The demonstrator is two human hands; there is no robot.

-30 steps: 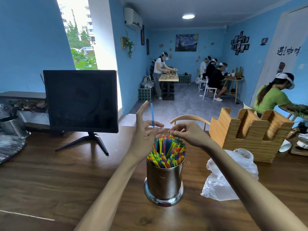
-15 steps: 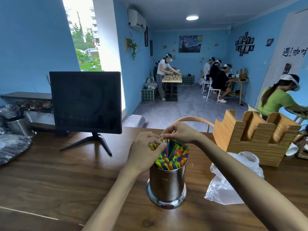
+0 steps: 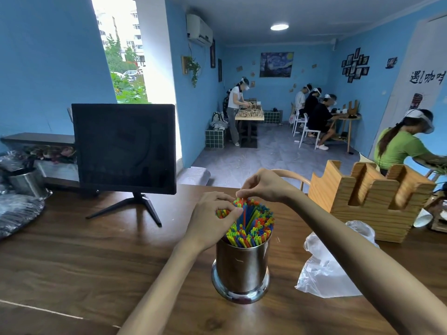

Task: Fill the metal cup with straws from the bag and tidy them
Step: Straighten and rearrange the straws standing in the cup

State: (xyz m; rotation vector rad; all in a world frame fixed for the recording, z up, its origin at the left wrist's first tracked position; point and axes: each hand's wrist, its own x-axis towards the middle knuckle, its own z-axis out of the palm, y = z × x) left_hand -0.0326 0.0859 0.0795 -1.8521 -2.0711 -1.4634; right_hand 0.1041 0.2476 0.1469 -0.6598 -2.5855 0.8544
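Blue walls back a wooden table where the cup stands packed with straws; the bag beside it looks empty, so only tidying seems left. Left hand and right hand pinch straw tops.

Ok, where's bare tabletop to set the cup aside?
Bare wood lies left of the metal cup, in front of the monitor stand, and along the near edge. The right is crowded: plastic bag, then the wooden holder behind it.
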